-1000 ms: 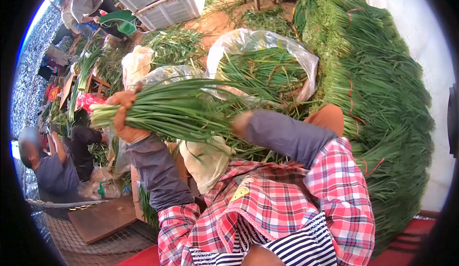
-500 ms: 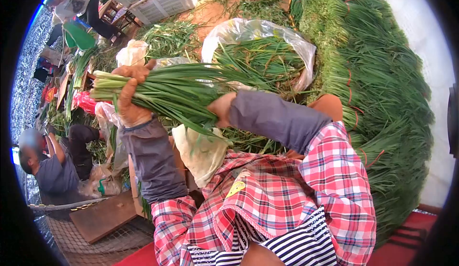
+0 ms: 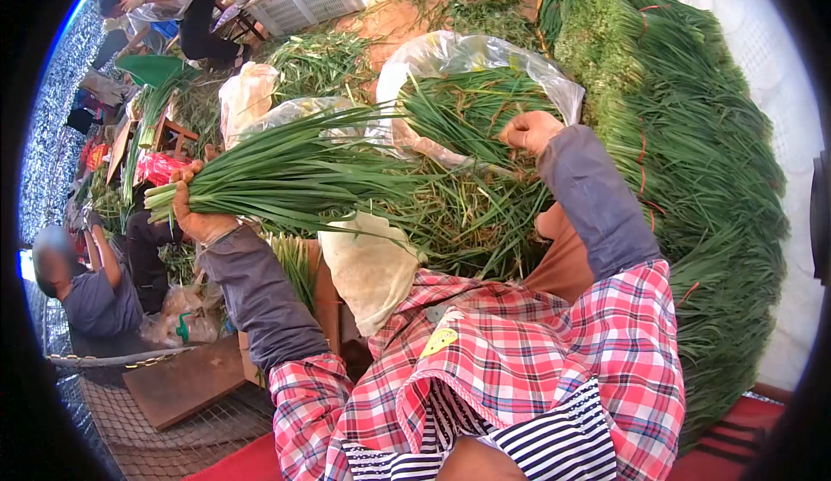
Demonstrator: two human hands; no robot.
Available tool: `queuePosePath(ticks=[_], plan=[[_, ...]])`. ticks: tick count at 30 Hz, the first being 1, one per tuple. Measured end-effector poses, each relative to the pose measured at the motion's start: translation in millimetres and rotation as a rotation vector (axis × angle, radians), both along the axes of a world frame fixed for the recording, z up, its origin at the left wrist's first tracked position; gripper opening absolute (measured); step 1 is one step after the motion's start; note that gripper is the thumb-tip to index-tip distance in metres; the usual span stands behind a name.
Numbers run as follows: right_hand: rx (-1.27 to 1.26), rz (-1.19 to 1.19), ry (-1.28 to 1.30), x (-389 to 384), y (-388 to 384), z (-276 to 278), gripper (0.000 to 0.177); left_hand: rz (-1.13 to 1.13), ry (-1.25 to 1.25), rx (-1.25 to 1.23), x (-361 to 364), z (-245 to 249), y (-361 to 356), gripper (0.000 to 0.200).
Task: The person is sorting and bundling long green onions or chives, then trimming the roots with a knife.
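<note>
Squeezing a bunch of green leaves (image 3: 299, 174) in the left hand (image 3: 204, 221), curling the right hand (image 3: 531, 131) by the clear bag (image 3: 400, 73); cannot tell if pinching anything there.

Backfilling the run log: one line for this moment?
left hand: holds green bunch near pale ends | right hand: apart from bunch, fingers curled, contents unclear | nearby: clear plastic bag
</note>
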State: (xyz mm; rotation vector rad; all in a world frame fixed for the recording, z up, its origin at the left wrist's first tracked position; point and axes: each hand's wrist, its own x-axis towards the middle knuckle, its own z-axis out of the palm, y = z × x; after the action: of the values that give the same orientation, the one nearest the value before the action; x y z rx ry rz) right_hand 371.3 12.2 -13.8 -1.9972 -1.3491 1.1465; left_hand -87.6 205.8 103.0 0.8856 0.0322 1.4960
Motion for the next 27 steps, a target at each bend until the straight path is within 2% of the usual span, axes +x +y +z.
queuePosePath(ticks=[3, 4, 7, 8, 9, 10, 11, 12, 14, 18, 21, 25, 26, 27], plan=[[0.537, -0.024, 0.299, -40.8, -0.9, 42.6, 0.016, -0.023, -0.003, -0.003, 4.2, -1.0, -4.7, 0.014], [0.646, -0.124, 0.405, -57.4, 1.9, 54.8, 0.016, -0.029, -0.005, -0.002, 7.6, -1.4, -8.5, 0.015], [0.675, -0.050, 0.278, -85.3, 19.8, 75.5, 0.019, -0.097, -0.057, -0.045, 25.1, -7.1, -16.3, 0.015], [0.482, 0.031, 0.132, -93.8, 26.6, 82.1, 0.020, -0.102, -0.041, -0.011, 29.8, -10.9, -17.4, 0.018], [0.416, 0.069, -0.006, -105.4, 31.0, 82.5, 0.030, -0.123, -0.062, -0.002, 35.9, -13.8, -20.9, 0.018], [0.190, 0.207, -0.089, -108.9, 38.3, 92.6, 0.043, -0.146, -0.082, 0.007, 42.6, -16.7, -25.5, 0.018], [0.124, 0.200, 0.013, -117.2, 41.5, 89.2, 0.049, -0.169, -0.104, 0.018, 49.4, -18.4, -30.4, 0.018], [0.211, 0.237, -0.057, -123.5, 47.1, 76.2, 0.050, -0.119, -0.074, 0.029, 55.3, -18.1, -36.9, 0.019], [0.236, 0.177, 0.159, -140.1, 59.6, 43.1, 0.043, -0.145, -0.078, 0.055, 60.5, -22.1, -43.6, 0.020], [0.291, 0.037, 0.591, -148.2, 51.6, 37.3, 0.029, -0.187, -0.076, 0.099, 61.6, -25.0, -47.3, 0.021], [0.281, -0.092, 0.696, -137.9, 46.6, 44.3, 0.021, -0.130, 0.040, 0.110, 62.0, -28.4, -55.5, 0.021], [0.188, 0.184, 0.119, -131.7, 32.0, 59.4, 0.020, -0.148, 0.141, 0.125, 71.2, -29.0, -60.6, 0.023], [0.279, 0.115, 0.216, -125.8, 36.1, 32.2, 0.019, -0.145, 0.157, 0.127, 72.5, -28.0, -63.0, 0.023], [0.306, 0.070, 0.321, -123.0, 33.7, 34.4, 0.018, -0.141, 0.174, 0.130, 72.8, -27.9, -64.5, 0.023]])
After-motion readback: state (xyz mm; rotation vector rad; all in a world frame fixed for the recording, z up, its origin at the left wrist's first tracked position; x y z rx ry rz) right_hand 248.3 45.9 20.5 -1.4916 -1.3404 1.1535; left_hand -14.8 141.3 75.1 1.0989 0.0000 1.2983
